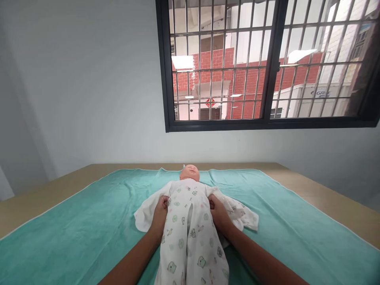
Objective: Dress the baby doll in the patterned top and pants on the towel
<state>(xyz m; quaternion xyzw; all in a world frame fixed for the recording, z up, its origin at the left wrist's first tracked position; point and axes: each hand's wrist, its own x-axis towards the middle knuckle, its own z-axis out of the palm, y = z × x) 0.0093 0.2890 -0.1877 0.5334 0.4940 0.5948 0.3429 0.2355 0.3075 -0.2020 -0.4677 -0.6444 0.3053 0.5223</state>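
"Two sides of the white printed garment (199, 229) are gripped?"
"Yes, the left hand (160, 208) is clamped on its left edge, the right hand (219, 210) on its right."
"And the doll (190, 173)?"
"Face up, mostly covered by the garment, head at the far end, on the teal blanket (86, 221)"

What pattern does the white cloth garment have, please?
White cloth garment: scattered small green and dark motifs; head view.
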